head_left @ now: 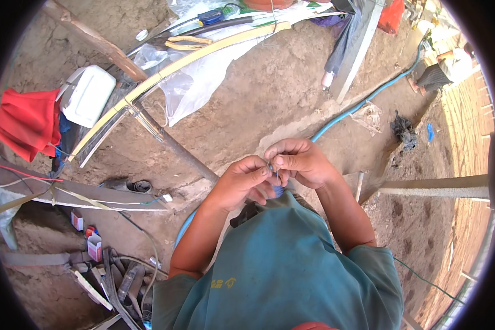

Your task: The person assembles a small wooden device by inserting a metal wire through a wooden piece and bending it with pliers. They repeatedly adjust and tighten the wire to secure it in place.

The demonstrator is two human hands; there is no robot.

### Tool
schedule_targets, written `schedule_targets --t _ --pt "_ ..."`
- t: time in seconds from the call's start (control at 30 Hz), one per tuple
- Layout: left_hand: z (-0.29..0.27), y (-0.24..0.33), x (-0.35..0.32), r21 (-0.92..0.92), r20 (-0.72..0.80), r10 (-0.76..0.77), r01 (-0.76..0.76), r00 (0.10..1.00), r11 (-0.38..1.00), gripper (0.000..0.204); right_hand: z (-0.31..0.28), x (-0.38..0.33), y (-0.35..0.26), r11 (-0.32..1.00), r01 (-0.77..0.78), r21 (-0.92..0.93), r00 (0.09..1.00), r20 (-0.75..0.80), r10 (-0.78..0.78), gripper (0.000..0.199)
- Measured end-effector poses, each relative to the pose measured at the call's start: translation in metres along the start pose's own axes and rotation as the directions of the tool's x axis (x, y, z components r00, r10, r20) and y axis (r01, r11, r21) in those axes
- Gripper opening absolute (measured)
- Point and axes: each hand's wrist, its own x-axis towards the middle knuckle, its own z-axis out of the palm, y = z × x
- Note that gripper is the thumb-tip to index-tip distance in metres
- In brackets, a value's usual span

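Head view, looking straight down. Left hand [246, 177] and right hand [301, 160] brought together in front of the chest, above the teal shirt [280, 264], fingertips touching. Both closed in a pinch on a small thin piece [271, 168], wire-like, greyish; too small to tell its kind. Piece sitting exactly between the two hands, right thumb and forefinger over it from above, left fingers closing in from the left side; neither hand clearly nearer, both in contact. Long axis roughly vertical in the picture, short tail hanging down toward a blue bit [279, 190] just under the knuckles; cannot tell whether that bit belongs to the blue hose [363, 103] running across the dirt floor [269, 93] toward upper right. Open room: bare floor ahead of the hands and to the left of them, nothing close. To the right, a wooden beam [434, 187] near the right elbow, limiting sideways swing there. Further off, well apart from the hands: white plastic container [88, 94] and red cloth [27, 122] at left, clear plastic sheet [195, 82] along a pale curved strip [165, 70], yellow-handled pliers [188, 43] near the top, small cartons [93, 246] and straps at lower left. Another person [445, 66] seated at upper right, far from the work.
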Motion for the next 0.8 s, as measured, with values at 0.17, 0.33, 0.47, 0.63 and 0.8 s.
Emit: schedule_targets --t 0.17,0.33,0.47,0.63,0.8 --pt "-0.001 0.001 -0.005 -0.181 0.073 -0.003 0.017 0.997 0.983 0.021 0.002 0.001 0.003 0.998 0.001 0.069 1.0 0.03 -0.003 0.027" --pt "-0.008 -0.008 -0.002 -0.391 0.182 0.003 0.07 0.983 0.918 0.015 0.008 0.0 0.006 0.995 -0.01 0.103 1.0 0.021 0.008 0.029" --pt "-0.01 -0.01 -0.005 -0.477 0.205 0.027 0.075 0.978 0.876 0.021 0.01 -0.001 0.006 0.996 -0.02 0.086 1.0 0.015 0.019 0.03" --pt "-0.013 -0.008 -0.008 -0.482 0.218 0.028 0.083 0.976 0.872 0.019 0.008 0.003 0.01 0.997 -0.029 0.066 0.999 0.028 0.027 0.027" --pt "-0.016 -0.007 -0.013 -0.344 0.116 0.007 0.034 0.993 0.939 0.016 0.015 0.005 0.005 0.999 -0.03 0.016 0.999 0.036 0.03 0.026"
